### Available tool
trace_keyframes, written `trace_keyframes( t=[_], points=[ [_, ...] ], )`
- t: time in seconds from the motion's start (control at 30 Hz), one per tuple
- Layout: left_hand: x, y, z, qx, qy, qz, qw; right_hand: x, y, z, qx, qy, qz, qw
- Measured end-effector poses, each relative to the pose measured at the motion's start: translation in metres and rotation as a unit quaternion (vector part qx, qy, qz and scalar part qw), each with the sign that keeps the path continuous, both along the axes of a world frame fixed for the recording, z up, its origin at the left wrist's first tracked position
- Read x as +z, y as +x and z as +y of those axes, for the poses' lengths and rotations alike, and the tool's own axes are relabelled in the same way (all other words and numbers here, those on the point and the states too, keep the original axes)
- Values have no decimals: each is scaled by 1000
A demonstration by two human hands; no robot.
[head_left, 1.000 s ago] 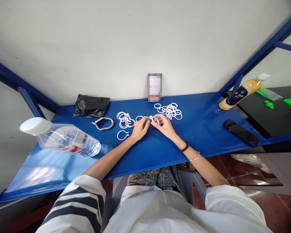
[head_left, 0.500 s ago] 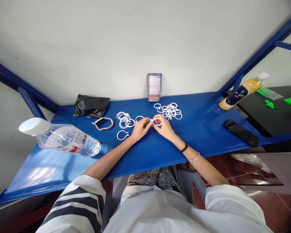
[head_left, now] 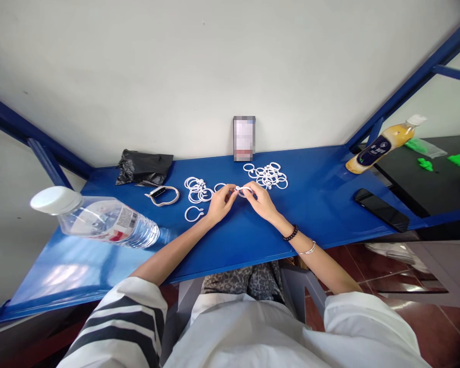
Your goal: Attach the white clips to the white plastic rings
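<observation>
Between my two hands is a white plastic ring [head_left: 246,193] with a small knob at its left side. My left hand [head_left: 221,203] pinches the knob end. The fingers of my right hand [head_left: 261,201] are closed on the ring's right side. Left of my left hand, a cluster of white rings [head_left: 198,191] lies on the blue table [head_left: 253,232]. A single ring [head_left: 193,214] with a gap on its right side lies nearer to me. Another pile of white rings [head_left: 270,176] sits just beyond my right hand.
A clear water bottle [head_left: 99,219] stands at the left, near a wristwatch [head_left: 163,196] and a black plastic bag [head_left: 144,167]. A phone [head_left: 244,138] leans against the wall. On the right are a dark phone [head_left: 382,208] and a juice bottle [head_left: 381,146].
The ring and the fingers around it have shifted slightly left, and my right fingers have changed their place on the ring. The piles on the table are unchanged.
</observation>
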State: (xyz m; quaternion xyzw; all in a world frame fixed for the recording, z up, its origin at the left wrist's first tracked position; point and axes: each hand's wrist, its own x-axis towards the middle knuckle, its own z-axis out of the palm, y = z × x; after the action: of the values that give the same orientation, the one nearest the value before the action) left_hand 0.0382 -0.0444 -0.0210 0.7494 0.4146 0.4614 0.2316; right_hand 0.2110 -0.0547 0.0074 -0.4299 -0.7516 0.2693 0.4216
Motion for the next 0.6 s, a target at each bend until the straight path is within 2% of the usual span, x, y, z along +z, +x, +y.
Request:
trace_keyframes(
  t=[0.6],
  points=[
    [-2,0,2,10,22,-3,1000,-2,0,2,42,-46,17,998]
  ],
)
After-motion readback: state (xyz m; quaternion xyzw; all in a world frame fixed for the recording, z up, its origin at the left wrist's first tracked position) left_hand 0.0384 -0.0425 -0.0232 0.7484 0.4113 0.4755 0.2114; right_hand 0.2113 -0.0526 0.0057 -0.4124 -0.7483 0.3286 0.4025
